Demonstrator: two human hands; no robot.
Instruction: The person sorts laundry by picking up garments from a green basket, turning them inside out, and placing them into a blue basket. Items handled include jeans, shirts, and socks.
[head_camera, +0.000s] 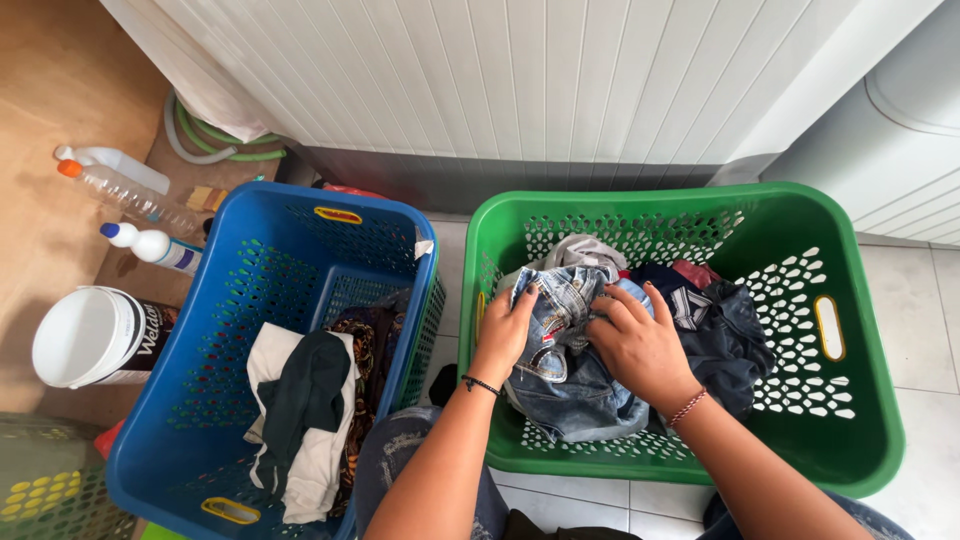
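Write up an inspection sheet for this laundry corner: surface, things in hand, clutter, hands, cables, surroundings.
Surface: pale tiled floor, brown flooring at left.
Things in hand: faded blue denim jeans in the green perforated plastic laundry basket, with dark garments beside them.
Clutter: blue perforated plastic laundry basket holding dark green and white clothes; white lidded tub; three plastic bottles.
Hands: left hand and right hand both gripping the jeans.
Cables: no cables seen; green hose coiled by the wall.
Surroundings: white ribbed panel; white appliance at right.
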